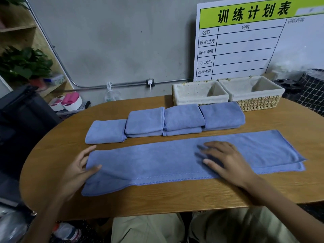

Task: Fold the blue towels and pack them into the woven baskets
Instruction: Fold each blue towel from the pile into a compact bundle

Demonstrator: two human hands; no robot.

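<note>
A long blue towel (157, 160), folded lengthwise into a strip, lies across the wooden table (52, 155) in front of me. My left hand (78, 171) touches its left end, thumb on the cloth and fingers straight along the edge. My right hand (226, 160) lies flat on the strip right of its middle, fingers spread. Behind the strip sits a row of folded blue towels (182, 118), some stacked in twos. Two woven baskets with cream lining, the left one (199, 99) and the right one (257, 102), stand at the far edge with nothing visible inside.
A white board with a green header (245, 41) leans on the wall behind the baskets. A dark bin and checked fabric (310, 92) are at the far right. A dark chair (22, 120) and shelving with a plant (24, 64) stand to the left.
</note>
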